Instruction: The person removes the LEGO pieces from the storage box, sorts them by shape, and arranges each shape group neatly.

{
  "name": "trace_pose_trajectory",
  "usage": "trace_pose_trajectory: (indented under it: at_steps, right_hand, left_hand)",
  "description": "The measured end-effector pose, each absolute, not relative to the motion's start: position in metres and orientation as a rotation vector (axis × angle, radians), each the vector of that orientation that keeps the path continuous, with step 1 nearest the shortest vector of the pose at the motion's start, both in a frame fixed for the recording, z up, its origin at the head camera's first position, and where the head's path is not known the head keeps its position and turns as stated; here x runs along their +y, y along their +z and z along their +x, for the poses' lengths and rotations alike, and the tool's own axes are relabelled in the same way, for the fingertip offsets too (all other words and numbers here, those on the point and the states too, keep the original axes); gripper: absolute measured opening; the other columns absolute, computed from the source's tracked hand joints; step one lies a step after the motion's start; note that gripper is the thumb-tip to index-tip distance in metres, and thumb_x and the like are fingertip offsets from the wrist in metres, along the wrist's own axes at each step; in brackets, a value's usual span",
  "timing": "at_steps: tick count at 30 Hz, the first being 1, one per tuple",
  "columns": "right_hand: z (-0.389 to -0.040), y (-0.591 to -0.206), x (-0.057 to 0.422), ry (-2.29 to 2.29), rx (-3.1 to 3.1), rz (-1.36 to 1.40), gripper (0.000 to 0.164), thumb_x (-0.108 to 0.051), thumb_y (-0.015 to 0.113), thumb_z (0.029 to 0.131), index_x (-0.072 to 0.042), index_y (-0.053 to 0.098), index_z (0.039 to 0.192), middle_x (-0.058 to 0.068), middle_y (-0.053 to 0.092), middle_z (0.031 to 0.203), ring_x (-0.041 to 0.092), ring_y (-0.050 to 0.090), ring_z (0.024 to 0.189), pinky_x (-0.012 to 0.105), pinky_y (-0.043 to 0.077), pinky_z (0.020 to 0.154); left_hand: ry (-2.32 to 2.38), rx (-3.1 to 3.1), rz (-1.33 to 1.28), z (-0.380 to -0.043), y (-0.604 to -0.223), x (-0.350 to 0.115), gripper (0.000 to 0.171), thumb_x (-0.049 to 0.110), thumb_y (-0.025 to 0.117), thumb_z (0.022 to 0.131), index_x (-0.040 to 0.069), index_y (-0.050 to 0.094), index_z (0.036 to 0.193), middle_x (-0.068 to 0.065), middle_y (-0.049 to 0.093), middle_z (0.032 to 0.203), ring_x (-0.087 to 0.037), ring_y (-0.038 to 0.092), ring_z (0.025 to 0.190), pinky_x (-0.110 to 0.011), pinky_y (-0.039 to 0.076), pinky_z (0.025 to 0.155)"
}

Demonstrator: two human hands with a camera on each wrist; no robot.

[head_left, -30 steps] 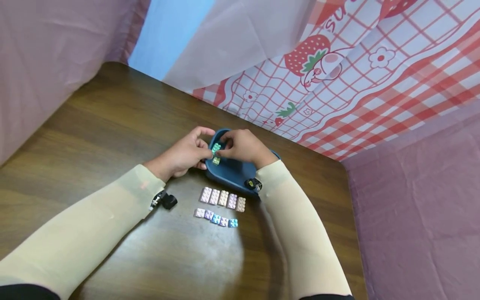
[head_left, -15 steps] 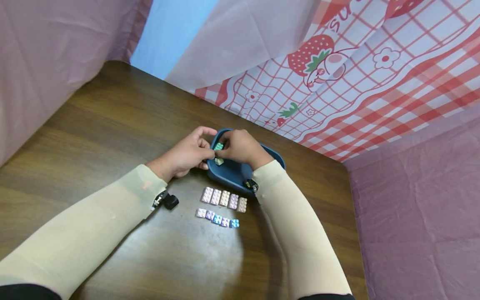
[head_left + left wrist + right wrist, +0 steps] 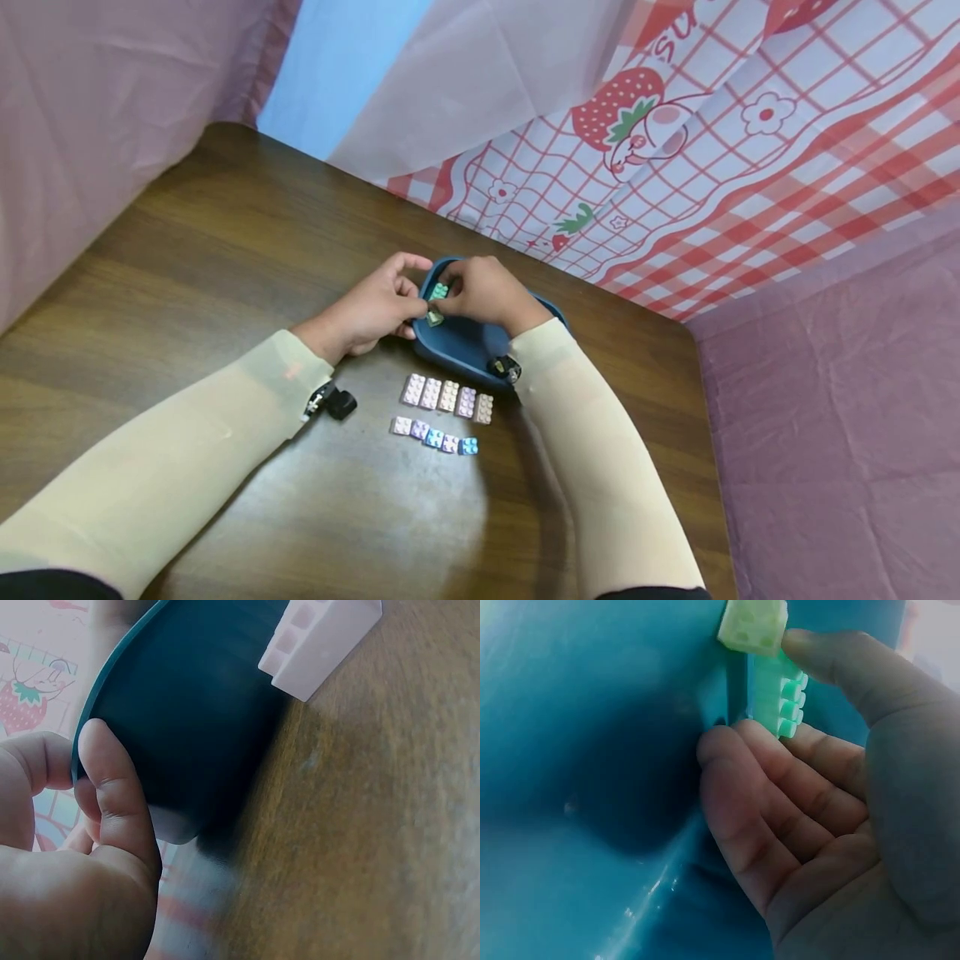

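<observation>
My left hand (image 3: 372, 310) grips the rim of a dark blue tray (image 3: 467, 342) at its left end. In the left wrist view the thumb (image 3: 116, 787) presses the tray's outer wall, with a finger at the rim. Inside the tray, my right hand (image 3: 486, 292) reaches down to the left end. In the right wrist view its thumb tip is at the top of a mint-green toy building brick (image 3: 776, 697), and curled fingers (image 3: 727, 772) are at the lower end. A tilted yellow-green building brick (image 3: 756, 626) lies against the thumb tip.
Nearer the person lies a row of pale pink, cream and lilac building bricks (image 3: 448, 396). Below it runs a row of smaller white, lilac and blue bricks (image 3: 434, 437). A strawberry-print cloth (image 3: 570, 183) hangs along the wooden table's (image 3: 225, 225) far edge.
The yellow-green brick has tilted within the tray near the right thumb. The right hand has shifted only slightly, and the left hand keeps its grip on the rim.
</observation>
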State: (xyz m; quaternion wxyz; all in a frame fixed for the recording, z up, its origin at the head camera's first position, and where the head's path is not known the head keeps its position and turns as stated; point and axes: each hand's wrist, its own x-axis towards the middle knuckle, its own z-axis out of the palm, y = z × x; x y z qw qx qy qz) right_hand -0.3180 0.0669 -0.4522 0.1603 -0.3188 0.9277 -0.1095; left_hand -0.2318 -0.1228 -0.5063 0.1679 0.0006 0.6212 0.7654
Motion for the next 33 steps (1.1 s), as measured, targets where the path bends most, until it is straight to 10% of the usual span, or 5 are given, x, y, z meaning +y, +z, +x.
trace_pose_trajectory:
  at_steps: [33]
  right_hand:
    - [-0.211, -0.383, 0.173, -0.478, 2.704, -0.945, 0.035, -0.033, 0.089, 0.084, -0.019, 0.076, 0.113, -0.012, 0.071, 0.085, 0.001, 0.067, 0.075, 0.027, 0.061, 0.07]
  left_hand:
    - [2.175, 1.797, -0.002, -0.23, -0.503, -0.12, 0.068, -0.005, 0.064, 0.094, 0.022, 0.039, 0.151, -0.01, 0.053, 0.094, -0.024, 0.059, 0.073, -0.029, 0.059, 0.059]
